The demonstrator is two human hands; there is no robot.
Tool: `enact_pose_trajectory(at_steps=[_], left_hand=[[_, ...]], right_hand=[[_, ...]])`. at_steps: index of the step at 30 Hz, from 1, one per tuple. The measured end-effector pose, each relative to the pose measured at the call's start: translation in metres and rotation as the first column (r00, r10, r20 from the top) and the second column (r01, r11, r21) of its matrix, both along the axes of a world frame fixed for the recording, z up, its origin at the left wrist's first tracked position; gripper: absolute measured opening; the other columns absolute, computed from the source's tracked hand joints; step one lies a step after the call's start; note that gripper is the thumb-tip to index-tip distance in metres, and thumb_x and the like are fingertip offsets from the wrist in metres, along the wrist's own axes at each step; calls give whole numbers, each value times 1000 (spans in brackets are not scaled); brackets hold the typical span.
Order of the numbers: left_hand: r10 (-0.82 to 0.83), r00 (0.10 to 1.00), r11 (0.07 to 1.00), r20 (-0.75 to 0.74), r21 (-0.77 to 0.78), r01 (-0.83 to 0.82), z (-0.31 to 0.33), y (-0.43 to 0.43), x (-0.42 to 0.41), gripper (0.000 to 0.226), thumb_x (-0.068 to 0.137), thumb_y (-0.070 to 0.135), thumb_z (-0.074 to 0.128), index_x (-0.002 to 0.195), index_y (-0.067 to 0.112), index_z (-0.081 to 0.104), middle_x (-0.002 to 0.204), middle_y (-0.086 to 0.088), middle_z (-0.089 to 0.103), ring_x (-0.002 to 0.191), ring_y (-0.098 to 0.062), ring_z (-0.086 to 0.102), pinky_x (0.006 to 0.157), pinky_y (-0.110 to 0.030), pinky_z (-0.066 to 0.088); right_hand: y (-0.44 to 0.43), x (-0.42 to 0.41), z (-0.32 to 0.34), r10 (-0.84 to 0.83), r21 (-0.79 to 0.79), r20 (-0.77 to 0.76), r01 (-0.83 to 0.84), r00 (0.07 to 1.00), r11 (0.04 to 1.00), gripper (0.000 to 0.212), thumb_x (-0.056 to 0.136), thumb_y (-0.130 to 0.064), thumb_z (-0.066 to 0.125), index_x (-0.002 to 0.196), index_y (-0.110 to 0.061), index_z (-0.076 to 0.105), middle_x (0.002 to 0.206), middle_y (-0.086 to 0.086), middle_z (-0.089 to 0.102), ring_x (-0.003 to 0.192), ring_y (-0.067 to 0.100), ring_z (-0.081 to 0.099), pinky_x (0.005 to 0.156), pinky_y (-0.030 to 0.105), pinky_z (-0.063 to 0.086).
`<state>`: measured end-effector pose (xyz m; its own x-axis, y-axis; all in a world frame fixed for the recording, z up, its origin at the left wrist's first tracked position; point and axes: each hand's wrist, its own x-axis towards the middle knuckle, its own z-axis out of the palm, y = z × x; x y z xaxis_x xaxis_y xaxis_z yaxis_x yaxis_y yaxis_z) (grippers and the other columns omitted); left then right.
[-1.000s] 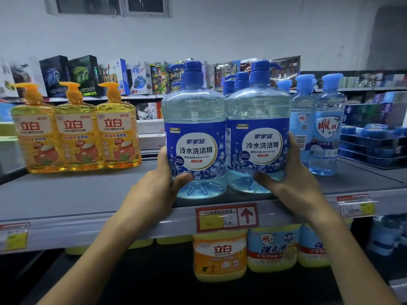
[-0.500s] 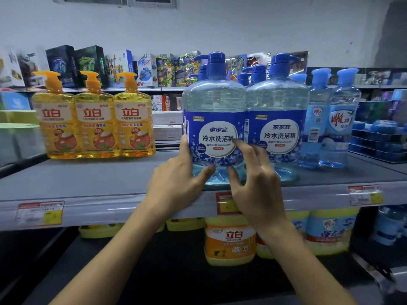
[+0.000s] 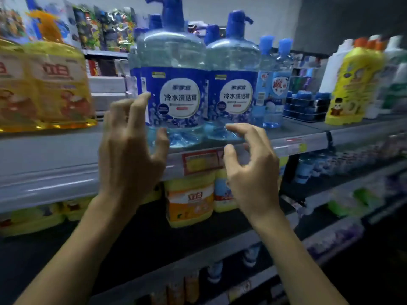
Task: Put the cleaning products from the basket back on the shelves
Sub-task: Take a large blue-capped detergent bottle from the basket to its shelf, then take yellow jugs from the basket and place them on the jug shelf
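Note:
Two large clear pump bottles with blue labels stand side by side at the front of the grey shelf (image 3: 55, 155): the left bottle (image 3: 174, 84) and the right bottle (image 3: 233, 89). My left hand (image 3: 130, 150) hovers just in front of the left bottle with its fingers spread, holding nothing. Below the right bottle, my right hand (image 3: 251, 172) is in front of the shelf edge, fingers curled apart and empty. The basket is out of view.
Yellow pump bottles (image 3: 44, 84) stand left on the same shelf, slim blue bottles (image 3: 273, 82) right of the big ones. Farther right are a yellow bottle (image 3: 352, 84) and white bottles. Lower shelves hold orange and yellow containers (image 3: 189, 201). A red price tag (image 3: 200, 161) marks the shelf edge.
Both hands have let go of the left blue bottle and drawn back from the shelf, fingers spreading. The view has swung to the right and blurred.

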<state>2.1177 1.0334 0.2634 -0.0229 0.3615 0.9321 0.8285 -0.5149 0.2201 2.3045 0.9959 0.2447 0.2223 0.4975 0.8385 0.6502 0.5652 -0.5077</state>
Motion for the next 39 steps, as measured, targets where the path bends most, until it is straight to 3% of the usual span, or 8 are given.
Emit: enact_pose_trajectory(at_steps=[3, 6, 8, 14, 21, 28, 33, 39], left_hand=[[-103, 994, 994, -43, 40, 105, -47, -24, 14, 29, 93, 14, 54, 117, -1, 60, 111, -26, 55, 101, -37, 52, 77, -40, 43], [-273, 955, 960, -116, -94, 263, -106, -52, 41, 14, 94, 7, 54, 90, -3, 62, 93, -22, 57, 88, -35, 52, 72, -43, 43], [-386, 911, 902, -146, -268, 339, -151, -75, 60, 17, 97, 9, 51, 83, 3, 58, 84, -16, 55, 80, -34, 51, 68, -46, 45], [-572, 817, 637, -77, -669, 383, -252, -153, 113, 19, 98, 16, 45, 79, 18, 44, 76, -2, 47, 72, -27, 50, 63, -40, 41], [-657, 754, 391, -17, -862, 322, -284, -217, 214, 16, 93, 27, 56, 78, 23, 51, 77, 8, 51, 73, -19, 56, 64, -43, 49], [-812, 549, 438, -199, -828, 349, -274, -279, 364, 10, 93, 19, 61, 84, 20, 57, 79, 5, 53, 72, -20, 55, 59, -41, 49], [-862, 433, 429, -262, -833, 350, -279, -312, 451, 11, 95, 22, 58, 83, 21, 56, 78, 4, 56, 72, -21, 57, 58, -39, 48], [-875, 385, 424, -294, -849, 316, -287, -322, 518, 14, 94, 15, 60, 82, 21, 55, 74, 7, 52, 69, -17, 54, 57, -39, 49]], right_hand=[[-39, 22, -41, -129, -144, 3, 128, 992, 981, 18, 95, -14, 61, 111, -20, 65, 113, -6, 57, 103, 0, 54, 90, 9, 42], [-81, 48, -97, -230, -371, 1, 214, 973, 904, 10, 96, -14, 62, 90, -21, 64, 93, -8, 62, 85, 3, 57, 75, 13, 44], [-118, 64, -139, -271, -545, -5, 224, 963, 808, 14, 96, -16, 62, 84, -23, 64, 83, -7, 66, 79, 6, 60, 66, 14, 43], [-239, 121, -232, -490, -852, -55, 215, 870, 478, 21, 98, -22, 56, 79, -30, 62, 76, -14, 71, 75, 14, 69, 74, 34, 53], [-358, 205, -277, -739, -907, -70, 266, 670, 327, 28, 96, -17, 56, 74, -36, 57, 69, -14, 69, 70, 11, 67, 71, 39, 53], [-457, 324, -294, -771, -920, 108, 356, 628, 161, 14, 96, -21, 56, 83, -23, 60, 82, -3, 68, 79, 22, 63, 70, 39, 52], [-503, 396, -304, -794, -914, 113, 377, 598, 153, 8, 92, -18, 59, 86, -22, 63, 85, -2, 70, 80, 23, 65, 71, 42, 55], [-515, 462, -307, -845, -923, 56, 349, 532, 159, 17, 95, -19, 54, 81, -18, 61, 79, 0, 66, 73, 22, 61, 67, 44, 55]])
